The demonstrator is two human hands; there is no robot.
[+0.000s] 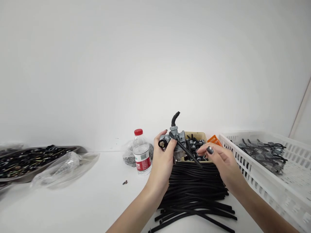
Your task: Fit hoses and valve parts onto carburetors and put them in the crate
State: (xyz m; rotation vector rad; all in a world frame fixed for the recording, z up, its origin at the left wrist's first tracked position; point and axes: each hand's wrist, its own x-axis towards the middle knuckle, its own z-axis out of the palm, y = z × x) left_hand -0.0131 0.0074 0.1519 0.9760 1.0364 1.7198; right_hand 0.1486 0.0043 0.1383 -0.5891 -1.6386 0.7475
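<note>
My left hand (162,155) is closed around a metal carburetor (179,137), holding it above the table. A short black rubber boot bends up from the carburetor's top. From beside my left thumb, a thin black hose (188,151) slants down to the right across the carburetor body. My right hand (222,161) is just right of that hose, apart from the carburetor, with thumb and fingers drawn together; whatever they may pinch is too small or hidden to make out. Beneath both hands lies a pile of black rubber hoses (196,184).
Behind the carburetor stands a yellowish bin (200,135) of small parts, near an orange basket (214,140). A white crate (257,174) at right holds more carburetors. Left are a water bottle (142,153), a plastic bag (65,170) and a parts tray (26,176). Tiny pieces (125,182) lie on the table.
</note>
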